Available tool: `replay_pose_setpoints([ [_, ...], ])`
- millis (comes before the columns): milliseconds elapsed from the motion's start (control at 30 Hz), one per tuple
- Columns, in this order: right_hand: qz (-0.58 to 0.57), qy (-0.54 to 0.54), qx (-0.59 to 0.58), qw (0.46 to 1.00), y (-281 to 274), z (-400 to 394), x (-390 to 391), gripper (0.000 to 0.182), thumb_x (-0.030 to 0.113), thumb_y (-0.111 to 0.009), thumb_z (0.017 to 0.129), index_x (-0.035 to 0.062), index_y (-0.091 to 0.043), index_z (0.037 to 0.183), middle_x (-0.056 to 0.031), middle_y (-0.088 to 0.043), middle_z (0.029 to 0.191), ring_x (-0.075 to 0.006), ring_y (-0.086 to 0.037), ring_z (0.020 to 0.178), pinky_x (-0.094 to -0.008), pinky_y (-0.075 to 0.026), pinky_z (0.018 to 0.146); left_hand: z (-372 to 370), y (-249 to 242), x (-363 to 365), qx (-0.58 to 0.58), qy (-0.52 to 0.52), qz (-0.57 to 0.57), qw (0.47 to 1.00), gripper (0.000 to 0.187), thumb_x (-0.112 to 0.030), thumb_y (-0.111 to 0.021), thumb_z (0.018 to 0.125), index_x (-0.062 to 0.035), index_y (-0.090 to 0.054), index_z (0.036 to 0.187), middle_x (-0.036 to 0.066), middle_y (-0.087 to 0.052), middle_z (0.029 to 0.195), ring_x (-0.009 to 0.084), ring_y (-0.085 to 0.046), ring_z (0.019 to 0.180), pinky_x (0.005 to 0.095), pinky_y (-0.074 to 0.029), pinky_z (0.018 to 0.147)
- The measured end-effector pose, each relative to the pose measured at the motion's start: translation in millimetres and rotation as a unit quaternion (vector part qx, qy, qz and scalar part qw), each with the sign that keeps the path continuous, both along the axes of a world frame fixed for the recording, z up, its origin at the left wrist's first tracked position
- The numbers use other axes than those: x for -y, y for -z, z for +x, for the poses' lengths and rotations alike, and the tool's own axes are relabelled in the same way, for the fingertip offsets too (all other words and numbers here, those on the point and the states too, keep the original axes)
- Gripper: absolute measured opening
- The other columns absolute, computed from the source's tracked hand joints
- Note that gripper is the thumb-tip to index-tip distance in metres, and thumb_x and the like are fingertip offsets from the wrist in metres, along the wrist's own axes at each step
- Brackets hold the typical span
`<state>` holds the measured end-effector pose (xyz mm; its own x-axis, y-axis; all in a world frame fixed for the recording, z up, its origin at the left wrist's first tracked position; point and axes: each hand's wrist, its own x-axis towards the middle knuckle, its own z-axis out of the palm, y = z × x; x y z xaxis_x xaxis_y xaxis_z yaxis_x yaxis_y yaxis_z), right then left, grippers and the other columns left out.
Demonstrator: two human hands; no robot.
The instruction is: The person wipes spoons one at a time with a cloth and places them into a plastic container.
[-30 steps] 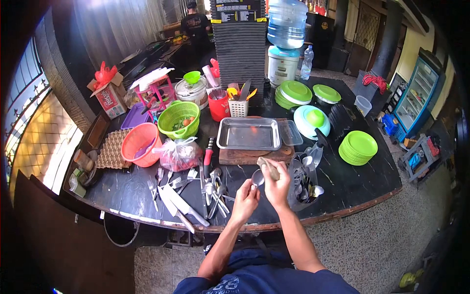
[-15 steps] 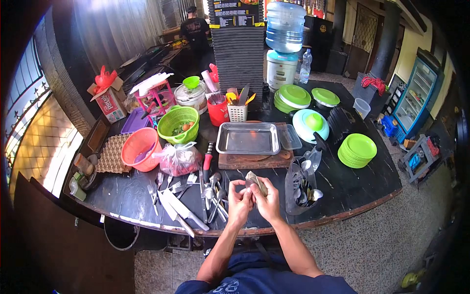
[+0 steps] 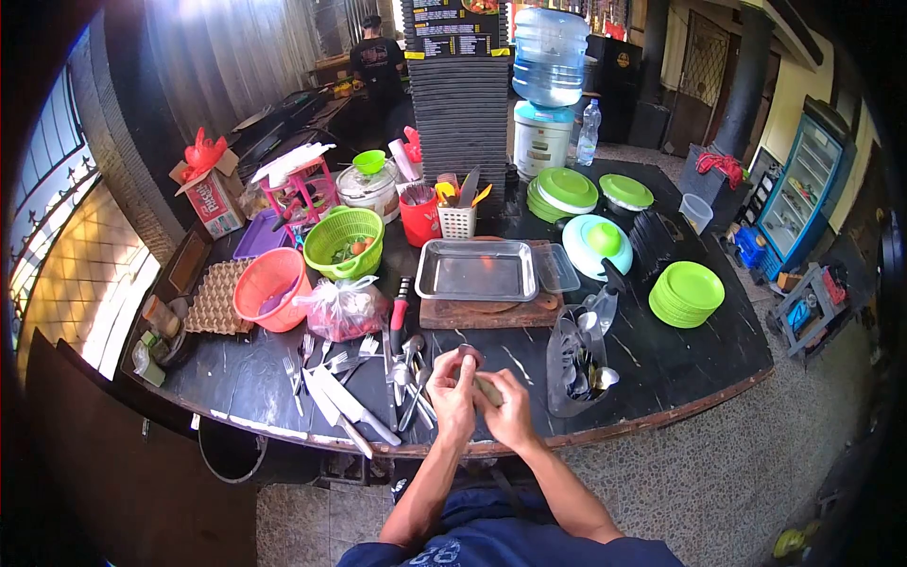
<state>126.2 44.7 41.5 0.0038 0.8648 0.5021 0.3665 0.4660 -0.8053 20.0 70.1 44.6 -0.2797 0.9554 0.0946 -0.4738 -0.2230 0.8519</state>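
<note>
Above the table's near edge my hands are together. My left hand (image 3: 453,397) is closed around a spoon (image 3: 470,354), whose dark, rounded bowl shows above the thumb; its handle is hidden. Against it, my right hand (image 3: 508,411) is closed on a crumpled greyish-brown cloth (image 3: 489,390), mostly covered by the fingers. To the left lie several loose spoons (image 3: 408,373), forks (image 3: 295,383) and two white-handled knives (image 3: 354,406). At the right stands a dark cutlery holder (image 3: 570,378) filled with spoons.
Ahead, a metal tray (image 3: 475,269) rests on a wooden board (image 3: 491,315). Farther left are a bag (image 3: 345,310), an orange basket (image 3: 269,293) and a green basket (image 3: 345,241). Green plates (image 3: 687,293) are stacked at right. A person (image 3: 378,66) stands in the background.
My left hand has shifted slightly left and up, with the spoon bowl now showing above it. The cloth, raised and visible before, is now lower and mostly inside my right hand.
</note>
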Motion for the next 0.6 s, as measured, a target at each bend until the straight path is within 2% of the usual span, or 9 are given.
replay_pose_setpoints([
  [33,-0.028,-0.007,-0.014,0.999,-1,-3,6,0.027,0.007,-0.079,0.088,-0.0009,-0.071,0.113,-0.0142,-0.065,0.09,-0.0287,-0.068,0.082,-0.0369,-0.053,0.072,-1,0,0,-0.013,-0.002,0.01,1.0,0.014,-0.009,-0.07,0.1,-0.0007,-0.07,0.111,0.005,-0.071,0.105,0.0111,-0.063,0.095,0.027,-0.05,0.085],
  [133,-0.037,-0.013,-0.035,0.999,1,-2,13,0.028,0.006,-0.079,0.087,-0.0012,-0.07,0.113,-0.0149,-0.066,0.091,-0.0286,-0.068,0.081,-0.0366,-0.053,0.071,0,-5,5,0.022,0.019,0.012,0.999,0.013,-0.009,-0.07,0.101,-0.0012,-0.07,0.111,0.005,-0.07,0.102,0.0115,-0.063,0.094,0.0269,-0.05,0.086],
  [200,-0.028,-0.017,-0.029,0.999,0,1,15,0.027,0.008,-0.08,0.087,-0.0015,-0.071,0.111,-0.0152,-0.066,0.091,-0.0284,-0.068,0.08,-0.0365,-0.053,0.071,-2,-3,5,0.015,0.015,0.013,1.0,0.014,-0.009,-0.069,0.101,-0.0013,-0.068,0.112,0.004,-0.069,0.101,0.011,-0.063,0.093,0.026,-0.049,0.084],
  [267,-0.056,-0.029,0.005,0.998,2,4,20,0.028,0.015,-0.081,0.088,0.0,-0.073,0.111,-0.0175,-0.069,0.093,-0.034,-0.07,0.083,-0.0402,-0.055,0.073,-3,-2,4,0.056,-0.01,0.019,0.998,0.008,-0.007,-0.068,0.101,-0.0047,-0.067,0.109,0.003,-0.069,0.101,0.0097,-0.06,0.088,0.0264,-0.05,0.079],
  [300,-0.055,-0.029,0.007,0.998,2,4,23,0.028,0.015,-0.081,0.088,0.0,-0.073,0.111,-0.0175,-0.069,0.093,-0.034,-0.07,0.083,-0.0402,-0.055,0.073,-9,0,3,0.052,-0.011,0.0,0.999,0.004,-0.006,-0.066,0.102,-0.0059,-0.066,0.105,0.002,-0.069,0.099,0.0096,-0.06,0.086,0.0266,-0.049,0.078],
  [433,-0.083,-0.067,0.03,0.994,3,4,35,0.029,0.019,-0.081,0.088,-0.0004,-0.073,0.108,-0.0164,-0.069,0.091,-0.0337,-0.07,0.08,-0.0396,-0.055,0.072,-16,4,-3,0.061,-0.02,0.062,0.996,0.002,-0.007,-0.067,0.102,-0.0065,-0.065,0.102,0.002,-0.069,0.096,0.0095,-0.06,0.087,0.0273,-0.049,0.078],
  [500,-0.088,-0.079,0.033,0.993,0,4,39,0.03,0.02,-0.081,0.088,-0.0005,-0.073,0.108,-0.016,-0.069,0.091,-0.0335,-0.07,0.079,-0.0396,-0.055,0.071,-18,5,-7,0.081,-0.055,0.037,0.994,0.004,-0.012,-0.067,0.102,-0.009,-0.064,0.102,0.002,-0.067,0.089,0.0109,-0.059,0.07,0.0284,-0.049,0.062],
  [533,-0.099,-0.077,0.049,0.991,-4,3,42,0.03,0.021,-0.081,0.088,-0.0005,-0.074,0.108,-0.0161,-0.069,0.091,-0.0333,-0.07,0.079,-0.0396,-0.054,0.071,-21,4,-6,0.08,-0.057,0.036,0.995,0.004,-0.012,-0.067,0.102,-0.009,-0.064,0.102,0.002,-0.067,0.089,0.0109,-0.059,0.07,0.0284,-0.049,0.062],
  [600,-0.107,-0.074,0.065,0.989,-8,6,46,0.031,0.021,-0.081,0.088,-0.0006,-0.074,0.109,-0.0162,-0.069,0.091,-0.0331,-0.07,0.079,-0.0396,-0.054,0.071,-28,-2,-6,0.158,-0.034,-0.005,0.987,0.009,-0.02,-0.066,0.104,-0.0121,-0.062,0.106,0.002,-0.064,0.081,0.0102,-0.052,0.052,0.0268,-0.04,0.044],
])
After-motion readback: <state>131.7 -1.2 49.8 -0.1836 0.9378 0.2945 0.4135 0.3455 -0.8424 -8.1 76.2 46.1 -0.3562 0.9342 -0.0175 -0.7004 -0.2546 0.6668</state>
